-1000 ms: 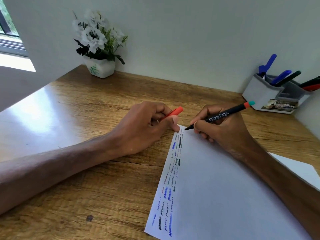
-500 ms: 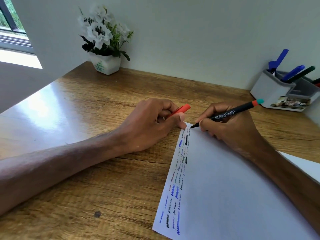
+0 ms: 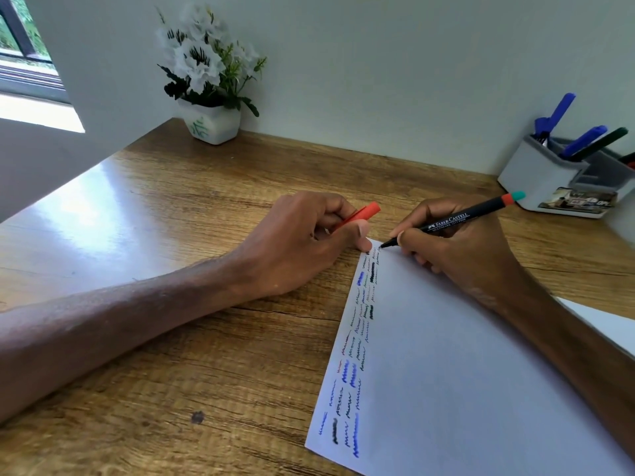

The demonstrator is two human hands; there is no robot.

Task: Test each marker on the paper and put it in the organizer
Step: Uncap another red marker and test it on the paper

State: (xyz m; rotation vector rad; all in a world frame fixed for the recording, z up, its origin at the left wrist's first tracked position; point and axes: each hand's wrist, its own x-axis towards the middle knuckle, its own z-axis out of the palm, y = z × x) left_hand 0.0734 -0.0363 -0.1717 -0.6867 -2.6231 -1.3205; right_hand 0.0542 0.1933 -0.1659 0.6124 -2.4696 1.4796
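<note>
Your right hand [image 3: 457,255] has its fingers [image 3: 410,237] curled round the black marker [image 3: 450,223] low on the barrel, just behind the tip. The tip touches the top left corner of the paper [image 3: 464,372], right in front of those fingers. The barrel looks light, stiff and smooth, so a gentle pinch near the tip should steer it; a grip further back would likely let it wobble. Your left hand [image 3: 295,242] clasps the orange cap [image 3: 360,214], which juts out past its fingers, with the thumb resting at the paper's corner on the worktop [image 3: 171,218]. The organizer [image 3: 536,180] stands well beyond the marker's tail end.
</note>
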